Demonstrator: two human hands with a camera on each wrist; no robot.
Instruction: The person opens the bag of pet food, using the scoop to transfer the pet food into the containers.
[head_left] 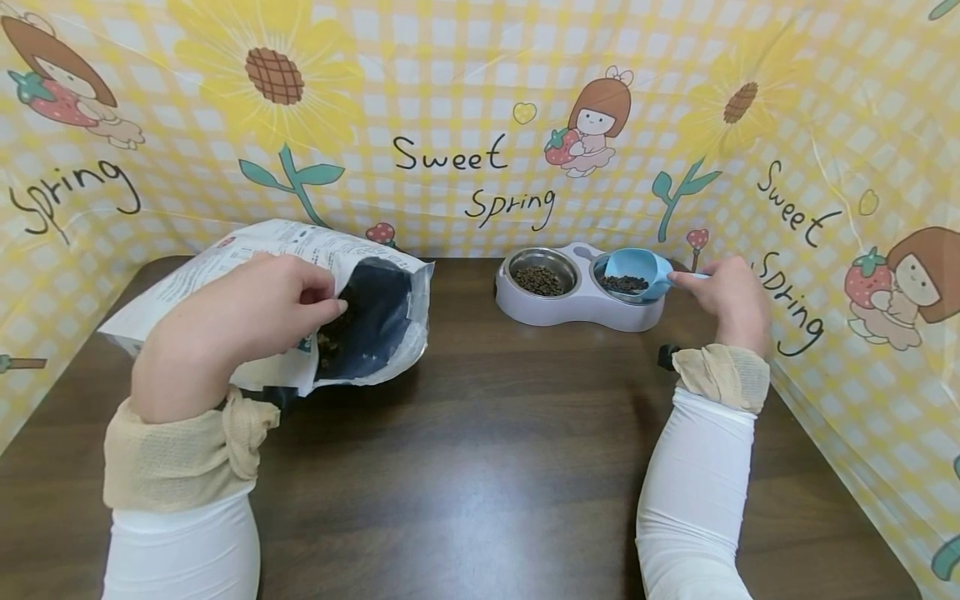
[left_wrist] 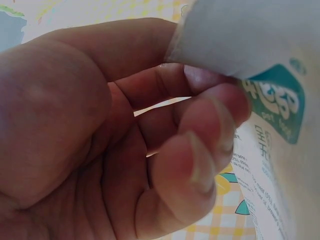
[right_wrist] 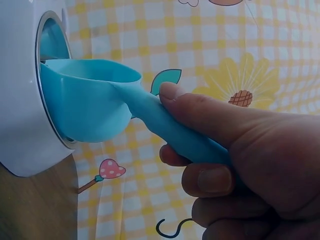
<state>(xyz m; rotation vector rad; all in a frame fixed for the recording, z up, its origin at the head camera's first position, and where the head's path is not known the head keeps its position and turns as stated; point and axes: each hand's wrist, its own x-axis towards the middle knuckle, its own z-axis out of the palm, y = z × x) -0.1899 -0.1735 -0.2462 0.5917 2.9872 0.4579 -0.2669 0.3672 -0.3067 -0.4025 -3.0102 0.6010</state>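
Note:
My left hand [head_left: 247, 312] pinches the rim of a white pet food bag [head_left: 281, 237] between thumb and fingers. The bag lies on its side, its mouth facing right, with brown kibble just inside and a dark lining. In the left wrist view, the bag's edge [left_wrist: 210, 40] sits between my thumb and fingers. My right hand [head_left: 731, 300] grips the handle of a blue scoop [right_wrist: 90, 102], tilted into the right bowl of a lavender double feeder [head_left: 577, 312]. Dark kibble [head_left: 626, 284] shows at the scoop's mouth. Kibble [head_left: 538, 281] also covers the bottom of the left steel bowl.
The brown wooden table [head_left: 465, 475] runs up to a yellow checked cloth [head_left: 450, 100] with flowers and cartoon figures, which hangs behind and at both sides. A small black object [head_left: 667, 357] is beside my right wrist, partly hidden.

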